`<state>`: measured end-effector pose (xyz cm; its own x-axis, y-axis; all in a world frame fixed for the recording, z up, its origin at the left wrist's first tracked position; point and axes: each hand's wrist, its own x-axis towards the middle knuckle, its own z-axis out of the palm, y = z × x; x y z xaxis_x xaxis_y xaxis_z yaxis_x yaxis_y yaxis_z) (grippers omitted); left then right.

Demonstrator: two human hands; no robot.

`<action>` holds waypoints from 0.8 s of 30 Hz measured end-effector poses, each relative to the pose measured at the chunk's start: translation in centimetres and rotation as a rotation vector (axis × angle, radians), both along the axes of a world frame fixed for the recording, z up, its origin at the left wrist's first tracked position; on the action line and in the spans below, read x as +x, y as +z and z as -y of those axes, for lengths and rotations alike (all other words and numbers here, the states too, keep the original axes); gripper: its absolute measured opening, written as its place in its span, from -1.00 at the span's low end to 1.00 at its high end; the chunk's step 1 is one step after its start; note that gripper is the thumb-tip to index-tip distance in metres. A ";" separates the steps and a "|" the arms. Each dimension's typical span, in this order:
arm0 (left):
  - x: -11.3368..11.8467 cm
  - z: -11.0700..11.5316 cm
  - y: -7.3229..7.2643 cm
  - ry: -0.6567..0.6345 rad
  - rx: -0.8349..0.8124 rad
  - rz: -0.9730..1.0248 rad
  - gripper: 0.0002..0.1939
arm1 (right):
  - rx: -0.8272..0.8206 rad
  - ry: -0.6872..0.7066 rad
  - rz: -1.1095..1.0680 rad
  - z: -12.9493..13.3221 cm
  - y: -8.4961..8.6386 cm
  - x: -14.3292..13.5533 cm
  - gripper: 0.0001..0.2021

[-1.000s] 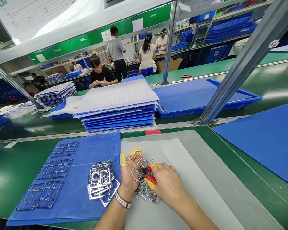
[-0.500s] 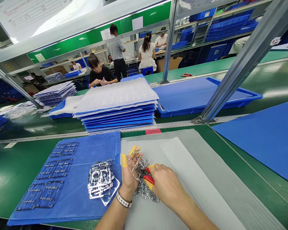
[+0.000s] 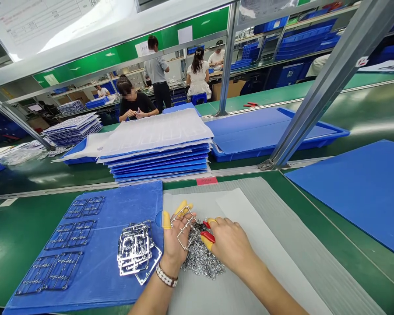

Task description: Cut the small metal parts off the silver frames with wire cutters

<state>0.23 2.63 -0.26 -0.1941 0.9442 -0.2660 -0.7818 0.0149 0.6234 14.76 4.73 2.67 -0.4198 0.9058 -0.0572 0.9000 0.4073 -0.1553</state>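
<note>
My left hand [image 3: 173,247], with yellow finger cots on some fingers and a patterned bracelet at the wrist, holds a thin shiny metallic sprue frame [image 3: 185,227] tilted up. Closed around red-handled nippers [image 3: 208,237], my right hand [image 3: 231,245] is just right of that frame; the nippers' jaws are hard to make out. Below both hands a heap of small silvery pieces [image 3: 205,262] lies on a pale foam sheet [image 3: 246,262]. To the left, a pile of shiny frames [image 3: 134,249] rests on a blue corrugated sheet [image 3: 108,280].
Several dark frames [image 3: 63,267] lie in rows on the blue sheet's left side. Behind stands a tall stack of blue and white sheets [image 3: 157,153], beside a blue tray [image 3: 249,153]. A slanting metal post [image 3: 308,105] rises at right. Several people work beyond.
My right hand and the nippers have shifted slightly right, away from the frame in my left hand. More of the silvery heap shows. The view has moved a little.
</note>
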 end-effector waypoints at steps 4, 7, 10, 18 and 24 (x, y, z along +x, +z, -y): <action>0.1 0.1 -0.1 0.025 0.011 -0.070 -0.36 | -0.016 0.006 -0.016 0.0 0.0 0.0 -0.74; 0.2 0.1 -0.1 0.042 0.028 -0.105 -0.36 | -0.013 0.002 -0.029 0.0 0.1 0.1 -0.74; 0.2 0.2 -0.2 0.044 0.015 -0.120 -0.36 | -0.007 0.005 -0.023 0.1 0.0 0.0 -0.75; 0.0 -0.3 -0.4 0.078 -0.016 -0.162 -0.37 | -0.014 0.027 -0.013 -0.2 0.3 -0.7 -0.82; -0.3 1.2 -0.4 0.016 -0.028 -0.204 -0.41 | -0.021 0.016 -0.049 0.6 0.5 0.2 -0.75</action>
<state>-0.10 1.47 -0.62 -0.2617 0.9333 -0.2459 -0.6394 0.0232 0.7685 14.93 4.11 3.14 -0.4367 0.8979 -0.0554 0.8846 0.4174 -0.2082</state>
